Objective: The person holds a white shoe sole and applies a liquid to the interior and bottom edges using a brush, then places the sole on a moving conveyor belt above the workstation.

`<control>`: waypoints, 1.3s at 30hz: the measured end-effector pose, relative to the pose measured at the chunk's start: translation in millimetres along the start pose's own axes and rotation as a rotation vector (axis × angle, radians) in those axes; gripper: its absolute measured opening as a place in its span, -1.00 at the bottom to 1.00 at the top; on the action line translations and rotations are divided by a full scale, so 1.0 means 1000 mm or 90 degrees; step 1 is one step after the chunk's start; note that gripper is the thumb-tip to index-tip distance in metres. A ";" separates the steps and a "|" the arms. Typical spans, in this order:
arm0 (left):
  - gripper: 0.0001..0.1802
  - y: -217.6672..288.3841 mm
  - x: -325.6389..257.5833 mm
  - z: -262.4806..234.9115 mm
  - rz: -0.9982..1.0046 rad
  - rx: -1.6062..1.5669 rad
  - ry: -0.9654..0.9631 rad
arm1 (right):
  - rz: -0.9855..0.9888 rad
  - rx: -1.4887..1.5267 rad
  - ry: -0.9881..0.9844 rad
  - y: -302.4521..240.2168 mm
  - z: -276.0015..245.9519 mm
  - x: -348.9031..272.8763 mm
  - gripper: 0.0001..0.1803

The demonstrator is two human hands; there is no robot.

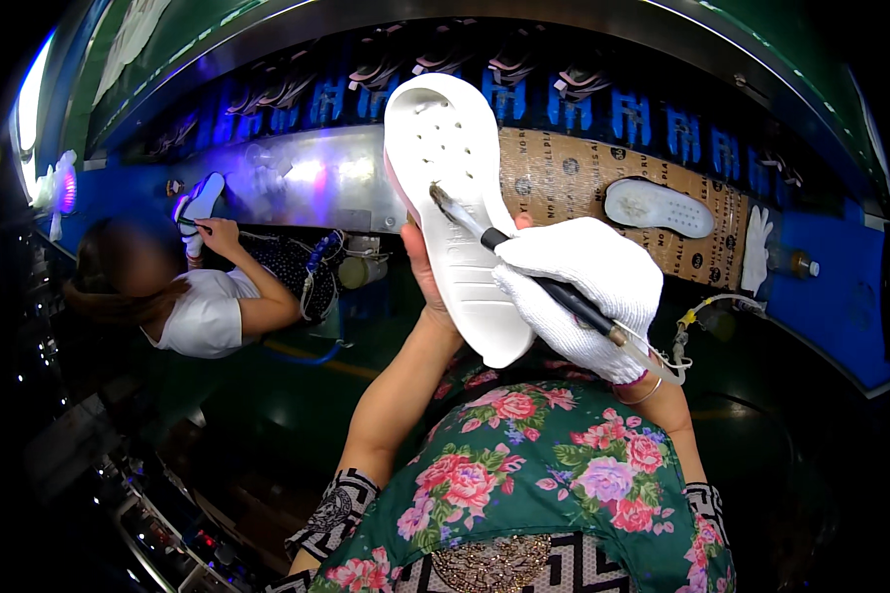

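Before the cardboard-covered counter (603, 163), a white shoe sole (455, 259) is held up in the air.
Probably light, springy foam, smooth enough to slip; its edges near the middle look the best hold, and there the bare left grip (423, 272) cradles it from beneath. The right grip (585, 287), in white ribbed knit, is closed around a slim black-handled brush (566, 297), bristles at the moulded face, near small holes.

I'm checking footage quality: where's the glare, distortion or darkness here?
All in the head view: violet-blue glare washes the shiny grey metal bench top; the long grey metal rail bows, fisheye-style; the lower left sinks into darkness; the white perforated shoe sole looks bright and fairly sharp.
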State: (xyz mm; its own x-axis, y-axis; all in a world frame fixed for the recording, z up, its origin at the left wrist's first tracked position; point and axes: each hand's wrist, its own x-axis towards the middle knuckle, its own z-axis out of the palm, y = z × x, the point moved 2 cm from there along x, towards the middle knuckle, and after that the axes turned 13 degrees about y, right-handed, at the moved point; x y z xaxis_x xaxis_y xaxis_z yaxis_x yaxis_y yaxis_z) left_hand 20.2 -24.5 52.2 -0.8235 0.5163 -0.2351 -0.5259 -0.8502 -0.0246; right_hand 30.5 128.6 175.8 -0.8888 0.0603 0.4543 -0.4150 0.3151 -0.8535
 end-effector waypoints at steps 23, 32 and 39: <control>0.12 -0.042 0.015 -0.039 -0.009 0.041 0.176 | 0.056 0.055 0.122 0.016 0.018 -0.009 -0.63; 0.21 -0.043 0.020 -0.035 0.010 0.111 0.133 | -0.037 -0.043 0.086 0.013 0.012 -0.015 -0.56; 0.28 -0.042 0.021 -0.024 -0.013 0.115 0.074 | 0.033 -0.140 0.071 0.033 0.044 -0.044 -0.43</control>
State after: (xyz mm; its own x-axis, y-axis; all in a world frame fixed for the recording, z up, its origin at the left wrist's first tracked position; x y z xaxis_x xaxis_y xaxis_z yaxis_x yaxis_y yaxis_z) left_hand 29.6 19.5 24.5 -0.7880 0.5091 -0.3464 -0.5803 -0.8020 0.1415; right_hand 47.7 94.9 116.6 -0.8755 0.1825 0.4473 -0.3065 0.5060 -0.8063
